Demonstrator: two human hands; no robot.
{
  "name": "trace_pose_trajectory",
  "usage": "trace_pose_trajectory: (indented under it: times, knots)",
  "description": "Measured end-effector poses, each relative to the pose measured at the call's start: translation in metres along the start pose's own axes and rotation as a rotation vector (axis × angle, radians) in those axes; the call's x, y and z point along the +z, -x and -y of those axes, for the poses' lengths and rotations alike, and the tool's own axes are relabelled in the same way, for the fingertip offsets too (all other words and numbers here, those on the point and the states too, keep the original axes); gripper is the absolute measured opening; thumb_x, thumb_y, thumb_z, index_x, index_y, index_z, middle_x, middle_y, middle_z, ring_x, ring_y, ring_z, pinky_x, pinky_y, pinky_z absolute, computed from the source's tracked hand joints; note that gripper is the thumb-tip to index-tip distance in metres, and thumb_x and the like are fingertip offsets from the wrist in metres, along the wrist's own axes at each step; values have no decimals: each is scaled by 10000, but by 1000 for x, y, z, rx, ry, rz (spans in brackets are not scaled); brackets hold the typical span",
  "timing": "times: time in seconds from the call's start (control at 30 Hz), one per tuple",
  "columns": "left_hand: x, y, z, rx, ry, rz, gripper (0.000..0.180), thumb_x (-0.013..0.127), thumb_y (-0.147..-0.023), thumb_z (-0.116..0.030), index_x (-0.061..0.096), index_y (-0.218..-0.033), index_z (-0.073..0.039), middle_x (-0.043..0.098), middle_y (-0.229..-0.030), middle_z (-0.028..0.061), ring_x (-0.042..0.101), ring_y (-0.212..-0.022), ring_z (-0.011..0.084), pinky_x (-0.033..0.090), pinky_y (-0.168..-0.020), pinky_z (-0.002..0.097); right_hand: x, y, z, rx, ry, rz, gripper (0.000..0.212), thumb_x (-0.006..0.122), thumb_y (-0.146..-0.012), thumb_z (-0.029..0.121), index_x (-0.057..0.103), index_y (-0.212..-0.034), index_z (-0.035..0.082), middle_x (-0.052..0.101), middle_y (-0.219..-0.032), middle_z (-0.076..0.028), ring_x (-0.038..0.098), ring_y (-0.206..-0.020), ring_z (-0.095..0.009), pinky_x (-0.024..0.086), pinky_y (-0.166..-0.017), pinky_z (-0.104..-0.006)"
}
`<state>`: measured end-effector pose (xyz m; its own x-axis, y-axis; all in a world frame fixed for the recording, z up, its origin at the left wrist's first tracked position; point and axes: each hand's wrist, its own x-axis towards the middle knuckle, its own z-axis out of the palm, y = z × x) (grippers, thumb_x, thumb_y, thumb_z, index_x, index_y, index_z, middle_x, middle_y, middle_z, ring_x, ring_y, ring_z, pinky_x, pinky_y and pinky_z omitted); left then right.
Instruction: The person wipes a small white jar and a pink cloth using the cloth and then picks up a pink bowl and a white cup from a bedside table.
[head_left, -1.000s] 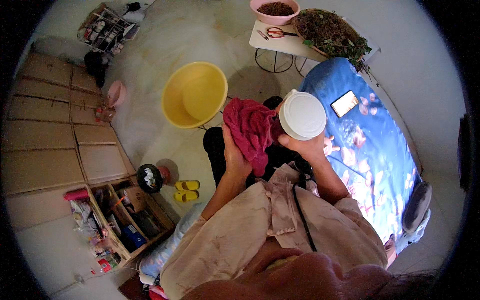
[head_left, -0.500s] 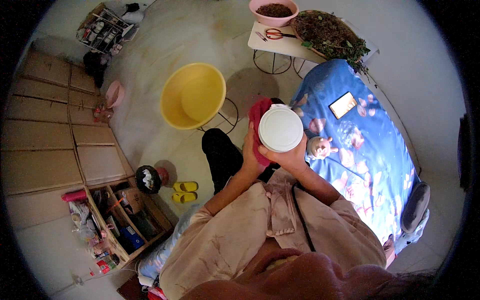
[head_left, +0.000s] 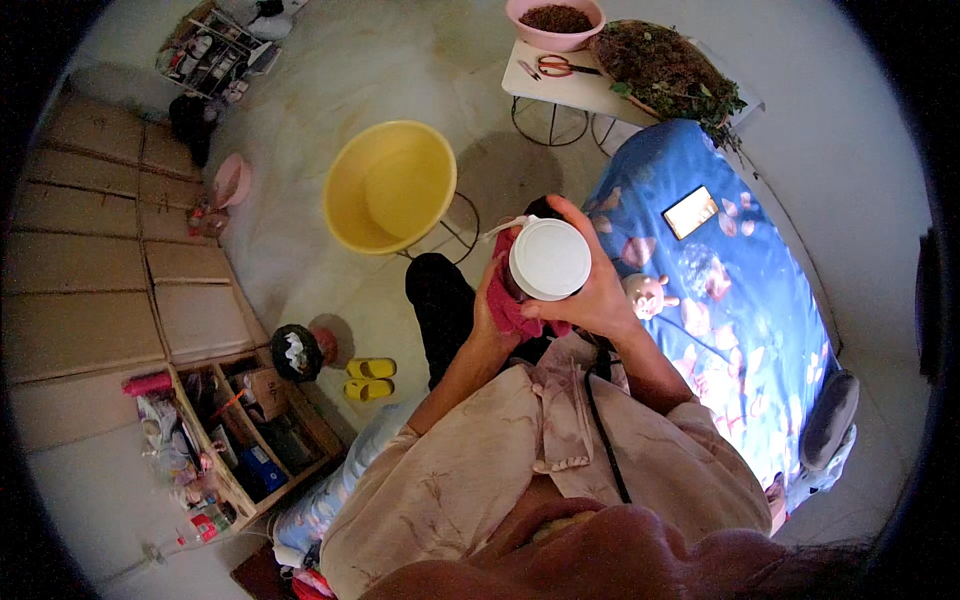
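Observation:
A round container with a white lid (head_left: 550, 259) is held up in front of my body, its top facing me. My right hand (head_left: 606, 292) grips it from the right, fingers around the far side and thumb at the near side. On the left, my left hand (head_left: 487, 316) is closed on a crumpled dark pink cloth (head_left: 508, 314) pressed to the container's side. A thin white strap (head_left: 505, 229) sticks out from the lid's left edge. Most of the container's body is hidden beneath the lid and my hands.
Left of my knee, a yellow basin (head_left: 390, 188) rests on a wire stand. To the right, a blue flowered cover (head_left: 640, 180) carries a phone (head_left: 691, 212) and a pink animal figure (head_left: 648, 296). A far white table (head_left: 560, 88) holds scissors (head_left: 566, 66), dried plants (head_left: 665, 75) and a pink bowl (head_left: 555, 38).
My right hand has shifted farther up around the container. The cloth has moved lower along its left side, and the white strap now sticks out to the left.

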<state>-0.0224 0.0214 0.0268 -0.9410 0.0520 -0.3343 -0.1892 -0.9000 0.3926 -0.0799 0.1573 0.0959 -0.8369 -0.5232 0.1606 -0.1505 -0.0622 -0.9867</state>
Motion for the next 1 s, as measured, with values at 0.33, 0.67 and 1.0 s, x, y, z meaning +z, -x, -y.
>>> trace_pose_trajectory:
  times: [0.33,0.67,1.0]
  knots:
    - [-33,9,31,723,-1556,-235,377,358,-1015,-230,456,-1299,-1,581,-1155,149,579,-1015,267,473,-875,346,2,2,-13,-224,275,-295,678,823,-640,122,442,-1197,56,520,-1269,-163,539,-1143,-228,432,-957,-346]
    - [-14,6,15,762,-1273,-103,382,316,-1026,-252,549,-978,47,591,-874,192,549,-764,269,431,-702,375,14,2,-17,-341,285,-309,670,859,-601,173,473,-1137,61,543,-1211,-211,572,-1091,-330,452,-934,-387]
    - [7,-22,-10,-189,-464,63,467,377,-1002,-367,439,-1352,-65,548,-1262,78,547,-1116,200,444,-966,333,-6,-2,-17,-192,-102,-170,668,838,-581,99,477,-1144,76,570,-1212,-119,563,-1095,-198,445,-937,-337]
